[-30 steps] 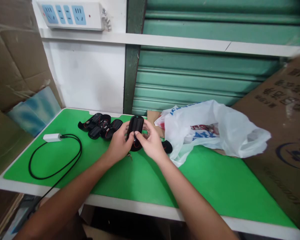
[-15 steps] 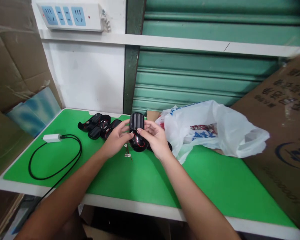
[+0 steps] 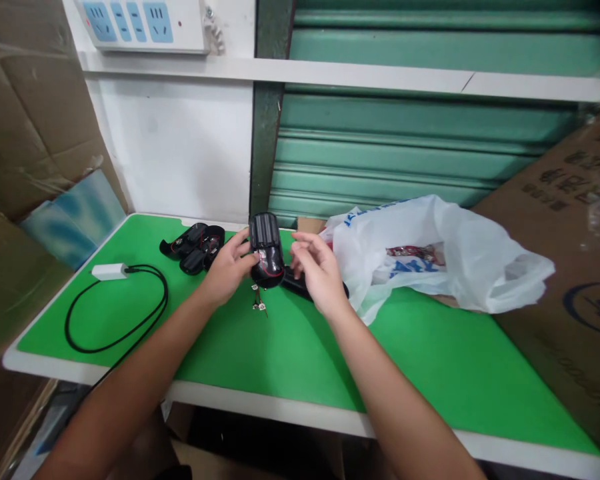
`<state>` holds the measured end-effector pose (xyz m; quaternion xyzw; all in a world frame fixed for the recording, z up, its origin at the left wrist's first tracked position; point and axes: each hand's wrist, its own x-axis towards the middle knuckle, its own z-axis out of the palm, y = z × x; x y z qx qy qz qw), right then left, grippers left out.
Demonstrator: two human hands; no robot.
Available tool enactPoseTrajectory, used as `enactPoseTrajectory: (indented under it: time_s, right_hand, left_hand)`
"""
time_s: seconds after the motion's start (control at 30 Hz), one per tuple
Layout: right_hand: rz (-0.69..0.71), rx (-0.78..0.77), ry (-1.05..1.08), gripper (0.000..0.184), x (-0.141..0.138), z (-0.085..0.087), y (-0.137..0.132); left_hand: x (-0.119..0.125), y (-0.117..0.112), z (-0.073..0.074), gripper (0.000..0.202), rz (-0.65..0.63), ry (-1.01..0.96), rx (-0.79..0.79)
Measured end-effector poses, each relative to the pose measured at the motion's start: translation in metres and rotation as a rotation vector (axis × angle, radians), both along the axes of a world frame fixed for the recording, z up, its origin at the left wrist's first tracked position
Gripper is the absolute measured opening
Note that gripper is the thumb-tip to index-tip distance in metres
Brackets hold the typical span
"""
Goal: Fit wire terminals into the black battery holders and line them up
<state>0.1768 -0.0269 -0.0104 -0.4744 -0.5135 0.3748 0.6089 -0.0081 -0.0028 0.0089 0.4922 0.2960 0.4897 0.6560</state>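
My left hand [image 3: 225, 270] grips a black oval plastic shell [image 3: 265, 251], held upright with its ribbed inside and a red wire facing me. Small metal contacts [image 3: 259, 301] dangle from it on thin wires just above the green mat [image 3: 290, 347]. My right hand [image 3: 319, 275] hovers right beside the shell, fingers curled and apart from it, holding nothing I can see. Under that hand another black shell piece [image 3: 295, 285] lies on the mat.
Several more black shells [image 3: 195, 244] lie at the back left. A white adapter [image 3: 109, 271] with a looped black cable [image 3: 115, 320] sits left. A white plastic bag [image 3: 430, 257] lies right, with cardboard boxes [image 3: 575, 267] beyond. A power strip [image 3: 145, 23] hangs on the wall.
The shell has been turned over from its smooth back to its open inside and raised. My right hand has let go of it and drawn slightly right.
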Motion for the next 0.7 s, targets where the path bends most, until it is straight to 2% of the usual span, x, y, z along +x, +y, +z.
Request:
enactPoseTrajectory:
  time_s: [0.13,0.23,0.33,0.43,0.57,0.7]
  right_hand:
    - [-0.086,0.13,-0.341,0.02,0.001,0.005,-0.006]
    - [-0.044,0.211,-0.782,0.016,-0.006,0.007,-0.015]
    - [0.023,0.192,-1.133,0.019,-0.016,0.005,-0.023]
    - [0.029,0.15,-1.271,0.019,-0.026,-0.001,-0.026]
    - [0.0,0.144,-1.32,0.018,-0.036,-0.009,-0.024]
    - [-0.01,0.152,-1.399,0.021,-0.045,-0.013,-0.021]
  left_hand:
    - [-0.01,0.007,0.01,0.056,0.108,-0.126,-0.023]
    - [-0.013,0.008,0.016,0.053,0.139,-0.16,-0.029]
    - [-0.011,0.007,0.017,0.046,0.133,-0.17,-0.047]
    - [-0.009,0.007,0.015,0.033,0.152,-0.205,-0.127]
    - [-0.012,0.009,0.014,0.014,0.191,-0.352,-0.351]
    - [-0.016,0.008,0.017,0.02,0.128,-0.491,-0.502]
